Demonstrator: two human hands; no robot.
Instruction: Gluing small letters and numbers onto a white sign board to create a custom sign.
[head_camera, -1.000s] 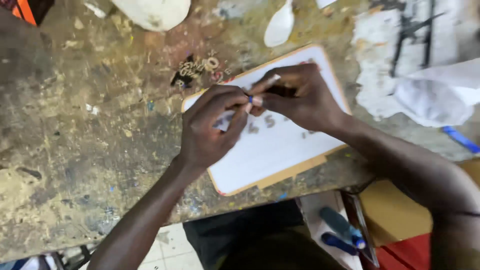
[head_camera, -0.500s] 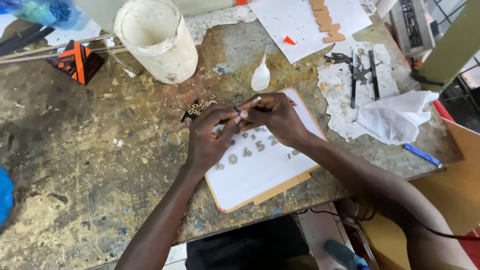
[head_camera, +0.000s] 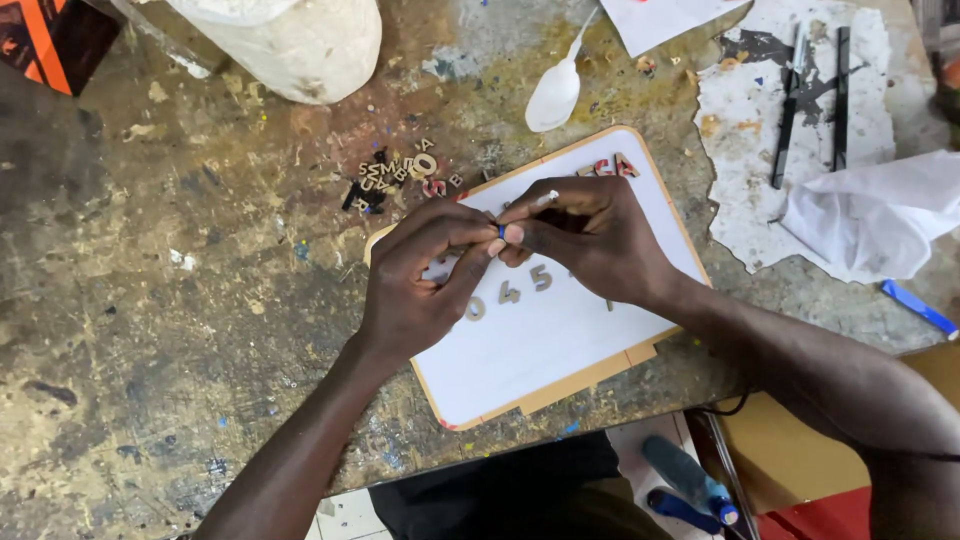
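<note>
Fingertips of both hands, left (head_camera: 420, 285) and right (head_camera: 590, 240), pinch a small blue piece (head_camera: 501, 231) over the white board (head_camera: 560, 350); seemingly mid-fitting, next needing steady placement.

Two bare forearms reach in from the lower edge of the frame, ending in the left hand (head_camera: 415, 285) and the right hand (head_camera: 590, 240). No sleeves, gloves, watch or rings are visible on either arm; both are uncovered as far up as the picture shows. The fingernails are short and pale at the tips. Below the arms, at the bottom centre, a patch of dark, near-black clothing (head_camera: 520, 500) covers the person's body. A thin dark cord (head_camera: 735, 405) shows just under the right forearm.
</note>
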